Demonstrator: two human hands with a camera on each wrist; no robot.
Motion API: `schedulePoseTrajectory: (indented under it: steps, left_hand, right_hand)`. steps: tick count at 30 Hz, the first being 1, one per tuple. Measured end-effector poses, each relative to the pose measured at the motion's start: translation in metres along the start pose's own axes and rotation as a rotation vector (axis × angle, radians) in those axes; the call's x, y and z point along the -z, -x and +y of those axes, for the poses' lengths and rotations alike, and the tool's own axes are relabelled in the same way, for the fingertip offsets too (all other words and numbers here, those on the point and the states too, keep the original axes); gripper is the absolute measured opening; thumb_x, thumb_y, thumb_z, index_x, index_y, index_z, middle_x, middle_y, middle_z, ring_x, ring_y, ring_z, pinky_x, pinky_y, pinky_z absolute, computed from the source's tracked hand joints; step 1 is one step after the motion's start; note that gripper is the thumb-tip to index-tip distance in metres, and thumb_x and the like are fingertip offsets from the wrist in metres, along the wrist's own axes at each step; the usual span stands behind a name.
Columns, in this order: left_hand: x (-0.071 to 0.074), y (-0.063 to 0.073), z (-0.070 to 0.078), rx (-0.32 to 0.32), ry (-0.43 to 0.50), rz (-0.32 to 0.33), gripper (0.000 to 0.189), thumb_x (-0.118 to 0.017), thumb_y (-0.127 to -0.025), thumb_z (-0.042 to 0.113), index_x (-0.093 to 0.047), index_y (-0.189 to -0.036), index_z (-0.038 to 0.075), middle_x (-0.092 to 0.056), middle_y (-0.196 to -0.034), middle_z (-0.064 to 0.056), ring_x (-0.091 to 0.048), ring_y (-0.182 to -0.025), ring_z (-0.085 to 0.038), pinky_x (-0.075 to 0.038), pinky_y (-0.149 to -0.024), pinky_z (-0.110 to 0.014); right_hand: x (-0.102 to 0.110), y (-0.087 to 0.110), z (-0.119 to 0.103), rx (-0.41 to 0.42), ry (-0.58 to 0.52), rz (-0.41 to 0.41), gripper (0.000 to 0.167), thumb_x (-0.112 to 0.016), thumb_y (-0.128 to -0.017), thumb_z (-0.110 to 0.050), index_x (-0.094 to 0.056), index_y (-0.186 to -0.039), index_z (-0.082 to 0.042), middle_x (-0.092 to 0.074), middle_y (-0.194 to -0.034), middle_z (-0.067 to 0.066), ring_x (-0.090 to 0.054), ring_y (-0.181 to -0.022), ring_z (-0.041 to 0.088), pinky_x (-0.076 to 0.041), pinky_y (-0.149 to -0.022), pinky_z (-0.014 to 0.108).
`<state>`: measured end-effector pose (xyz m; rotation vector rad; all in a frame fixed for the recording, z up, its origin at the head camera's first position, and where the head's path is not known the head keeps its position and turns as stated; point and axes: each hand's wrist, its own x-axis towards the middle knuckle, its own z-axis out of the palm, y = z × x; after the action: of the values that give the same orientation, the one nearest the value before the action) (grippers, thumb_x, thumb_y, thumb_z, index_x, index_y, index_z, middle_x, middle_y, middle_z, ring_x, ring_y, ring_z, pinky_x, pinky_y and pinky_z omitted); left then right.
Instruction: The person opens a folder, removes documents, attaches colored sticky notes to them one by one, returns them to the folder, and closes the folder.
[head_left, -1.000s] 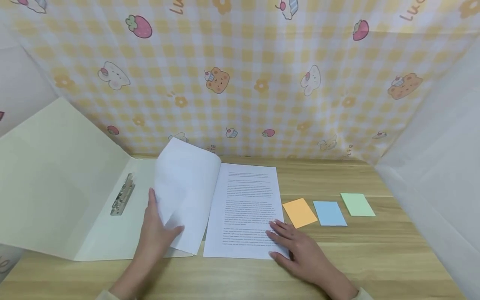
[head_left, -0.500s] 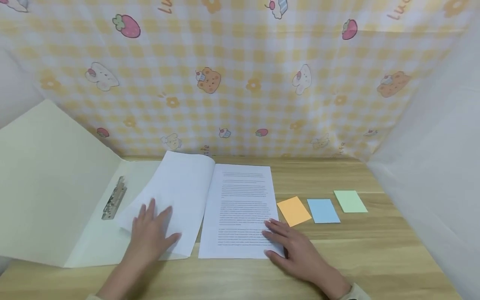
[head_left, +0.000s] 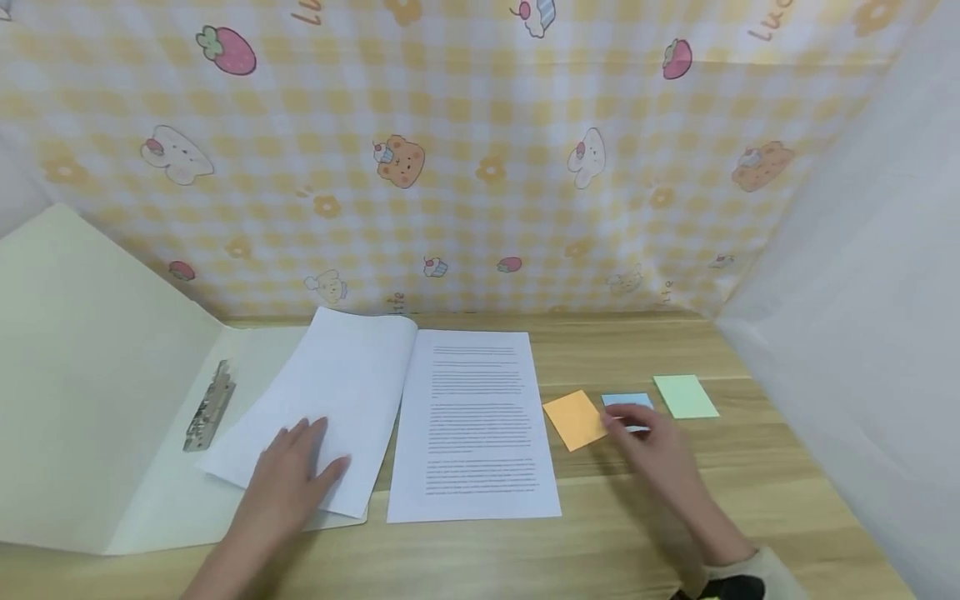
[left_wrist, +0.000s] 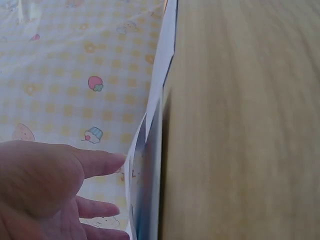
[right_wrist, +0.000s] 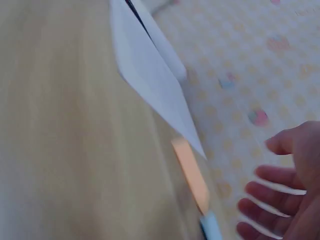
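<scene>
My left hand (head_left: 288, 479) rests with spread fingers on a blank-looking white sheet (head_left: 345, 375), turned over to the left onto the open pale folder (head_left: 172, 500). In the left wrist view, the fingertips (left_wrist: 117, 162) reach the paper's edge. To the right lies a printed page (head_left: 480, 425) covered with lines of text. My right hand (head_left: 663, 458) is over the sticky notes, its fingers loosely bent and holding nothing in the right wrist view. Its fingertips are beside the orange sticky note pad (head_left: 573, 421) and partly hide the blue sticky note pad (head_left: 622, 400).
A green sticky note pad (head_left: 686, 396) lies farther right. The folder's raised cover (head_left: 90, 375) leans at the far left, near its metal clip (head_left: 210, 408). Behind the wooden table (head_left: 465, 558) hangs a yellow checked cloth (head_left: 450, 100).
My left hand has laid the turned sheet down on the folder and stays on it. My right hand has left the printed page and moved right to the sticky notes. The head view has shifted right.
</scene>
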<state>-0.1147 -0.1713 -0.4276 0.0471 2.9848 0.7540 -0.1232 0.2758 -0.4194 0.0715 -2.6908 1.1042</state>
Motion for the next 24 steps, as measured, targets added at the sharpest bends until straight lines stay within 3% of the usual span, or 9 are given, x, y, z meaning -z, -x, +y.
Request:
schedulePoseTrajectory:
  steps: [4, 9, 14, 17, 18, 20, 21, 23, 24]
  left_hand:
    - [0.004, 0.003, 0.009, -0.036, 0.065, 0.045, 0.065, -0.066, -0.097, 0.031, -0.045, -0.147, -0.005, -0.038, -0.153, -0.037, -0.027, -0.142, -0.062, -0.025, -0.114, -0.072]
    - [0.006, 0.002, 0.034, -0.115, 0.129, 0.073, 0.058, -0.066, -0.097, 0.029, -0.050, -0.146, 0.002, -0.040, -0.156, -0.030, -0.030, -0.146, -0.054, -0.029, -0.115, -0.070]
    - [0.002, -0.004, 0.061, -0.162, 0.164, 0.011, 0.055, -0.066, -0.098, 0.031, -0.053, -0.146, 0.007, -0.041, -0.159, -0.022, -0.036, -0.147, -0.047, -0.035, -0.113, -0.067]
    - [-0.006, -0.011, 0.077, -0.187, 0.177, -0.041, 0.053, -0.066, -0.098, 0.031, -0.055, -0.144, 0.009, -0.043, -0.159, -0.018, -0.040, -0.147, -0.043, -0.037, -0.115, -0.062]
    - [-0.009, -0.014, 0.082, -0.200, 0.177, -0.056, 0.052, -0.067, -0.097, 0.030, -0.055, -0.144, 0.009, -0.044, -0.158, -0.018, -0.041, -0.146, -0.042, -0.038, -0.115, -0.061]
    - [-0.017, -0.019, 0.091, -0.224, 0.165, -0.079, 0.052, -0.069, -0.096, 0.029, -0.056, -0.143, 0.010, -0.046, -0.157, -0.017, -0.042, -0.146, -0.040, -0.039, -0.116, -0.059]
    - [-0.021, -0.021, 0.095, -0.233, 0.155, -0.091, 0.052, -0.070, -0.096, 0.029, -0.056, -0.143, 0.011, -0.046, -0.157, -0.016, -0.043, -0.146, -0.039, -0.039, -0.116, -0.058]
    - [-0.030, -0.026, 0.099, -0.248, 0.127, -0.113, 0.054, -0.071, -0.094, 0.029, -0.056, -0.143, 0.011, -0.047, -0.156, -0.016, -0.043, -0.146, -0.038, -0.040, -0.116, -0.057]
    - [-0.034, -0.028, 0.101, -0.253, 0.113, -0.123, 0.055, -0.072, -0.094, 0.028, -0.056, -0.143, 0.011, -0.047, -0.156, -0.017, -0.043, -0.146, -0.039, -0.039, -0.116, -0.057]
  right_hand:
    - [0.031, -0.020, 0.023, -0.115, 0.169, -0.002, 0.033, -0.064, -0.099, -0.035, -0.075, -0.112, -0.007, -0.077, -0.104, 0.014, -0.073, -0.091, 0.025, -0.054, -0.071, 0.026]
    - [0.057, -0.036, 0.053, -0.196, 0.267, -0.068, 0.052, -0.060, -0.100, -0.040, -0.065, -0.124, 0.006, -0.069, -0.118, 0.031, -0.070, -0.096, 0.040, -0.055, -0.068, 0.038]
    - [0.075, -0.050, 0.070, -0.289, 0.380, -0.174, 0.082, -0.054, -0.100, -0.055, -0.048, -0.137, 0.017, -0.050, -0.136, 0.043, -0.058, -0.114, 0.056, -0.054, -0.081, 0.058]
    - [0.082, -0.057, 0.074, -0.334, 0.449, -0.234, 0.097, -0.052, -0.096, -0.065, -0.043, -0.139, 0.022, -0.044, -0.140, 0.046, -0.053, -0.117, 0.060, -0.054, -0.080, 0.058]
    - [0.084, -0.059, 0.074, -0.331, 0.470, -0.250, 0.100, -0.052, -0.095, -0.067, -0.043, -0.137, 0.024, -0.043, -0.139, 0.047, -0.056, -0.111, 0.059, -0.055, -0.078, 0.056]
    - [0.085, -0.063, 0.075, -0.346, 0.493, -0.280, 0.093, -0.056, -0.092, -0.070, -0.059, -0.114, 0.020, -0.059, -0.110, 0.045, -0.061, -0.085, 0.048, -0.053, -0.067, 0.046]
    - [0.085, -0.064, 0.075, -0.352, 0.497, -0.296, 0.084, -0.058, -0.090, -0.069, -0.062, -0.097, 0.015, -0.061, -0.091, 0.038, -0.058, -0.074, 0.039, -0.050, -0.063, 0.041]
    - [0.084, -0.066, 0.076, -0.367, 0.504, -0.317, 0.070, -0.064, -0.087, -0.067, -0.049, -0.069, -0.001, -0.047, -0.067, 0.016, -0.043, -0.064, 0.023, -0.040, -0.058, 0.034]
    - [0.083, -0.067, 0.077, -0.377, 0.506, -0.324, 0.068, -0.066, -0.086, -0.066, -0.039, -0.064, -0.008, -0.036, -0.063, 0.006, -0.035, -0.063, 0.018, -0.034, -0.056, 0.031]
